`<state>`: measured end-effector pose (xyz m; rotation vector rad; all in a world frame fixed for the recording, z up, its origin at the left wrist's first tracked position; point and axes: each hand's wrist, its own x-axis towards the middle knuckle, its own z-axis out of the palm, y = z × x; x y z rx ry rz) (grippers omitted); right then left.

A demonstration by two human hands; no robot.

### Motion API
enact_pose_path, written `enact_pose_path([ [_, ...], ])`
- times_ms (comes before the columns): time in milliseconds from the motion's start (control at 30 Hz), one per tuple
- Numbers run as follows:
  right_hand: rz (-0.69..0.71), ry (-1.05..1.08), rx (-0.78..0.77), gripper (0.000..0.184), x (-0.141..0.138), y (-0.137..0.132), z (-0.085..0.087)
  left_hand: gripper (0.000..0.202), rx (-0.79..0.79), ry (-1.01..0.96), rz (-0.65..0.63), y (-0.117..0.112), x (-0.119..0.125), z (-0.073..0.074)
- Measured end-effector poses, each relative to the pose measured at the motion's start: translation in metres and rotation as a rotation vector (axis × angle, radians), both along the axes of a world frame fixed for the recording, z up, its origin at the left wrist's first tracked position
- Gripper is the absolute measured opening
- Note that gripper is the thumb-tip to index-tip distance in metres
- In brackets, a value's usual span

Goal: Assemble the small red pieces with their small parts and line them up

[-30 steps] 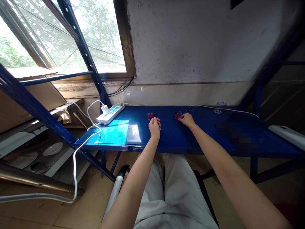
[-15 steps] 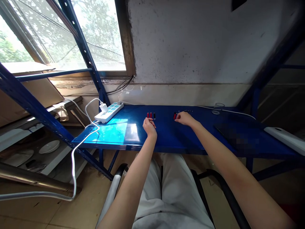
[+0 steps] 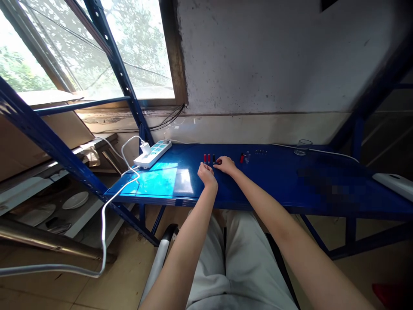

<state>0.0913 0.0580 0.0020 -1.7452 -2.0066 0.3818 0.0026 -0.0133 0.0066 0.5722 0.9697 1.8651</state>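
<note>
On the blue metal table [image 3: 264, 183] stands a short row of small upright pieces, red and black [image 3: 208, 158]. My right hand [image 3: 226, 165] is at the right end of that row, fingers curled on a small dark red piece. Just in front of the row rests my left hand [image 3: 206, 174], fingers curled, and I cannot make out anything in it. Further right stand another red piece [image 3: 241, 158] and a row of tiny dark pieces [image 3: 261, 151].
A white power strip [image 3: 152, 153] with a plugged charger and white cable lies at the table's left back. A glass [image 3: 303, 147] stands at the back right, a white object [image 3: 392, 184] at the far right edge. Blue shelf posts flank the table; plates sit low left.
My right hand has moved left from the red piece at the middle to the right end of the left row. My left hand has drawn back slightly.
</note>
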Motion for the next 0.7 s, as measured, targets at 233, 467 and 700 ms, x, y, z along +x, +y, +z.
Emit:
enact_pose_path([
  [233,-0.062,0.012,-0.001,0.031,-0.013,0.001,-0.001,0.041,0.014,-0.038,-0.006,0.001,-0.001,-0.002],
  [467,-0.091,0.032,0.031,0.020,-0.018,0.001,-0.005,0.041,-0.005,-0.021,0.008,-0.001,0.000,0.000],
  [700,0.056,0.085,0.159,0.017,0.003,-0.015,0.000,0.040,0.022,0.033,-0.006,-0.002,0.000,0.000],
])
